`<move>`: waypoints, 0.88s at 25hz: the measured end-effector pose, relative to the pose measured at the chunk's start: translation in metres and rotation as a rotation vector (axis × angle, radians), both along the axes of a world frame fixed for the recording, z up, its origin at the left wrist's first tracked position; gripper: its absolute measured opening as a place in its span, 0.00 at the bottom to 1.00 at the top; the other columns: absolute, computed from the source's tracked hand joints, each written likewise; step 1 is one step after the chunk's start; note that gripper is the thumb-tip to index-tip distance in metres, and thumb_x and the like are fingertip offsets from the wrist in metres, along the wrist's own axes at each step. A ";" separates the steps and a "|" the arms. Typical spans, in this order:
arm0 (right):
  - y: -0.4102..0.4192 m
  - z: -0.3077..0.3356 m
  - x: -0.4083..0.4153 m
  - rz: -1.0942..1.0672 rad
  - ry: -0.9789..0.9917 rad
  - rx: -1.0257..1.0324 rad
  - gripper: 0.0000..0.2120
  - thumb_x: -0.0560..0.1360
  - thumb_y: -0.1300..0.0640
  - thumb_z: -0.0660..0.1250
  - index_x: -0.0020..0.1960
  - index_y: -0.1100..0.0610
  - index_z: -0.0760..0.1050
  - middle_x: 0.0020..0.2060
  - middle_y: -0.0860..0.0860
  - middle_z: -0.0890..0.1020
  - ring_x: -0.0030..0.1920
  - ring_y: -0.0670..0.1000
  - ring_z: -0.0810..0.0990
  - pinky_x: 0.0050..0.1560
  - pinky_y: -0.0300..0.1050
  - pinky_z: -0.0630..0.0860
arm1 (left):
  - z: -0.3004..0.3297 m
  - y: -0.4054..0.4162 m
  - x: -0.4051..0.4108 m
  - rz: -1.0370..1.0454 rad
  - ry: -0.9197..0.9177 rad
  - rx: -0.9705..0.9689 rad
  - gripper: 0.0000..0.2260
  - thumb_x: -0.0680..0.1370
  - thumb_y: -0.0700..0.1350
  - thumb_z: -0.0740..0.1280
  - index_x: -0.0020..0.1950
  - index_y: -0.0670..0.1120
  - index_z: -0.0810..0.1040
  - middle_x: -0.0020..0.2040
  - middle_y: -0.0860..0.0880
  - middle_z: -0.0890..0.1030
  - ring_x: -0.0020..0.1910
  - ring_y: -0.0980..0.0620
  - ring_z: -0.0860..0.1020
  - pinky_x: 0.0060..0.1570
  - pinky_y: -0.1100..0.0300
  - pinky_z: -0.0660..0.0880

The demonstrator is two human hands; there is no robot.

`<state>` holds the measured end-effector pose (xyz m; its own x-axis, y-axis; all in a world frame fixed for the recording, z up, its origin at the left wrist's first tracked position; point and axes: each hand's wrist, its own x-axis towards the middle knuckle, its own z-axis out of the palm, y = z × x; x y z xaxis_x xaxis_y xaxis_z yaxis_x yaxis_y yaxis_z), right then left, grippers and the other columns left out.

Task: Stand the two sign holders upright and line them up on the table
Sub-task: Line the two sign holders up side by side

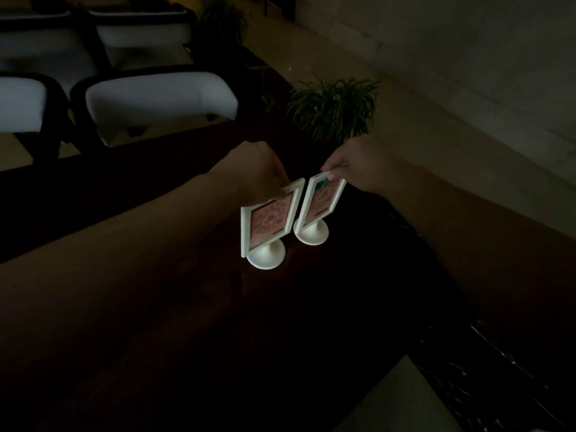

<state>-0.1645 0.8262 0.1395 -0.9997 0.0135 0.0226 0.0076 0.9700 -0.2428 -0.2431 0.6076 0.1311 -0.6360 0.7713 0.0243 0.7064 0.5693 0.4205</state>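
Two white sign holders with pink cards stand upright side by side on the dark table point(193, 307), each on a round white foot. My left hand point(255, 173) grips the top edge of the left sign holder point(269, 221). My right hand point(361, 165) pinches the top edge of the right sign holder point(321, 202), which stands slightly farther back. The two frames almost touch at their inner edges.
White-cushioned chairs with dark frames point(156, 101) stand beyond the table's far edge. A potted green plant point(333, 107) sits on the floor just past my right hand. The table's right edge point(467, 325) runs diagonally, with light floor beyond. The scene is dim.
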 end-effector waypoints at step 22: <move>-0.007 0.002 0.000 -0.037 -0.006 0.021 0.12 0.74 0.59 0.72 0.57 0.59 0.83 0.57 0.54 0.84 0.58 0.52 0.80 0.60 0.46 0.74 | 0.001 0.001 0.005 0.000 -0.010 -0.021 0.10 0.74 0.46 0.73 0.55 0.47 0.85 0.51 0.51 0.85 0.39 0.61 0.74 0.34 0.73 0.64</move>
